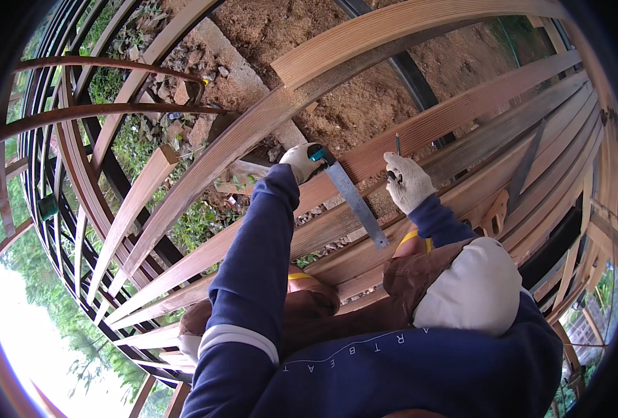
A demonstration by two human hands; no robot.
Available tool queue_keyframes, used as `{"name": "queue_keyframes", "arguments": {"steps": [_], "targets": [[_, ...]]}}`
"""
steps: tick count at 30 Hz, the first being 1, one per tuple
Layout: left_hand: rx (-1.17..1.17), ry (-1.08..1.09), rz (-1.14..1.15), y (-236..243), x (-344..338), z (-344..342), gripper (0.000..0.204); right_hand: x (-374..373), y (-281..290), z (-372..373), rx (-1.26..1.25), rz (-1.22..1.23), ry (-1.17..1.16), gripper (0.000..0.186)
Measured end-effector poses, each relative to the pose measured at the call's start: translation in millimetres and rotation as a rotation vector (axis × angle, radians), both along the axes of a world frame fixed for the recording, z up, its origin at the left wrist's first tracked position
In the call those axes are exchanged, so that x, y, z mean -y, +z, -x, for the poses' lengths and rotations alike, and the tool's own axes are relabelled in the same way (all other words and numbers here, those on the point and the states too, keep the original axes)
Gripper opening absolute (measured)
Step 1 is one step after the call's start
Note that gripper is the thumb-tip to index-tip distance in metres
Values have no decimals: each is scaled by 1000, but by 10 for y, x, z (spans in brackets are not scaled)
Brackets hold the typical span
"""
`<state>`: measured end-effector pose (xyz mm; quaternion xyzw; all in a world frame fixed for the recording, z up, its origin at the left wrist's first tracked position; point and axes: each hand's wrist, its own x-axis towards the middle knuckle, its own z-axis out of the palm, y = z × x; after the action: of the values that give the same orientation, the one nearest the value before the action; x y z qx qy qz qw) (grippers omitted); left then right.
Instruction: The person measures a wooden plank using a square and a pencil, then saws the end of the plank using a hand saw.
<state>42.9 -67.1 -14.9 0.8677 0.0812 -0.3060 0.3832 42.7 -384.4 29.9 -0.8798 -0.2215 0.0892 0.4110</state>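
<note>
My left hand [296, 161], in a pale work glove, is closed on the teal handle of a try square [352, 198], whose metal blade lies across a reddish wooden plank [445, 104] and the boards below it. To the right, my right hand [408, 182], also gloved, is closed with a thin green pencil [397, 143] upright at its fingertips. A dark item shows among those fingers, too small to name. A handsaw [497, 212] with a wooden handle lies on the boards right of my right hand.
Long timber slats [148, 209] run across the view over a dark frame [413, 76]. Below are soil [337, 49], a concrete strip [232, 63], rubble and weeds. Two curved rusty bars [107, 111] reach in from the left. My bent knees are close below the hands.
</note>
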Motion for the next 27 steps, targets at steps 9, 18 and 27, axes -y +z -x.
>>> {"name": "queue_keyframes", "arguments": {"steps": [9,18,27], "targets": [[-159,-57,-38,154,155,-130,30,4,-30,-40,10,-20,42,47],[-132,-169,-37,10,121,-233,36,40,-61,-69,25,-35,66,49],[-166,-140,-10,126,176,-274,36,49,-55,-95,37,-37,86,49]]}}
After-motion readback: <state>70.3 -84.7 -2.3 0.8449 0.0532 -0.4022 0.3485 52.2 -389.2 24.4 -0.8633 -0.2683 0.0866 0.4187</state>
